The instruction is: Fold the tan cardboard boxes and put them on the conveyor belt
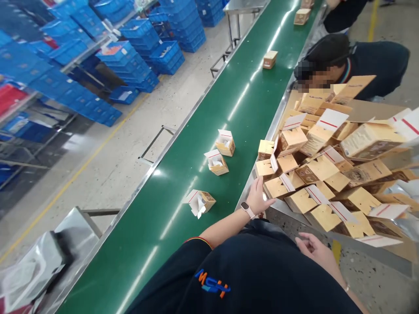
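My left hand (257,198), a watch on its wrist, reaches over the metal edge between the belt and the heap of cartons. Its thumb is spread from the fingers, and the fingertips are close to a small brown carton (264,168); whether they touch it I cannot tell. Low in front of my body, my right hand (319,250) holds nothing, its fingers loosely bent and apart. Many small brown cartons (322,168) lie piled beside the belt, several with white, red-striped flaps standing up. On the green belt are three cartons with raised flaps, the nearest being an open carton (206,202).
The green conveyor belt (183,165) runs diagonally away, carrying a carton (269,60) farther up. A co-worker (376,65) leans in behind the pile. Stacked blue crates (131,65) line racks at the left. A metal side table (78,226) stands by the belt.
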Tool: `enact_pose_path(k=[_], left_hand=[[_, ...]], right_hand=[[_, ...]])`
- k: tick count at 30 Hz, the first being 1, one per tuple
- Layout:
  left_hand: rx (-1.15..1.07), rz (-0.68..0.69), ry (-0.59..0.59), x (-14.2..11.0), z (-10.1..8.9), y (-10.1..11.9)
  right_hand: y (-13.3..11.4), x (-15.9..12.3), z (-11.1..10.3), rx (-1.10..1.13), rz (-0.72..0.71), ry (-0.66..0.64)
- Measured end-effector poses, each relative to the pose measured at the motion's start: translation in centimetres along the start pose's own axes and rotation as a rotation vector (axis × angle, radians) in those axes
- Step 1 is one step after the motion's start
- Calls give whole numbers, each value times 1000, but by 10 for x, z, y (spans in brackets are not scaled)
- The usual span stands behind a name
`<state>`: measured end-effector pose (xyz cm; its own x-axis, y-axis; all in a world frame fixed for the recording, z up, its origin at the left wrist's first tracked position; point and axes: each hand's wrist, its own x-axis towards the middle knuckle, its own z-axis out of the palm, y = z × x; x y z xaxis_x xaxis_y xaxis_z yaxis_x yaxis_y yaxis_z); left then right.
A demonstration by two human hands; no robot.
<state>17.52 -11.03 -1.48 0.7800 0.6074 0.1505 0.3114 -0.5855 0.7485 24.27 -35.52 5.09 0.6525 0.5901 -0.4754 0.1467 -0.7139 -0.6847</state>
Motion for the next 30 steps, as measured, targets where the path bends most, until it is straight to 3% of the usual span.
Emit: enact_pose_path(k=[3,5,7,9,11,13,16,18,20,22,24,27,30], left_hand=[[50,-9,145,-16,-36,-5],[68,-51,227,-24,-57,-8],[64,-98,283,-30,-74,-8],[47,-151,330,-40,-85,-4],[37,-220,380,-56,-92,3],[33,-298,419,-78,-97,11],[24,-435,482,-115,-100,18],[26,-552,560,-138,-103,16],[38,-664,656,-158,-105,11],[49,-731,734,-175,-110,5],[58,-746,798,-188,-116,-1],[76,-724,938,-206,-130,-13],[117,-658,1097,-221,-144,-32]], right_hand=[[-68,26,0,37,-408,-11],[-131,65,8,17,-638,10],[-200,117,25,-53,-771,-13],[-264,173,45,-230,-796,-41],[-315,222,62,-411,-722,-15],[-350,255,68,-550,-583,6],[-381,277,60,-618,-540,42],[-397,276,46,-604,-637,144],[-412,262,30,-479,-960,339],[-425,232,17,-348,-1322,381],[-431,191,14,-320,-1509,335],[-422,126,46,-293,-1635,284],[-385,87,123,-311,-1785,96]])
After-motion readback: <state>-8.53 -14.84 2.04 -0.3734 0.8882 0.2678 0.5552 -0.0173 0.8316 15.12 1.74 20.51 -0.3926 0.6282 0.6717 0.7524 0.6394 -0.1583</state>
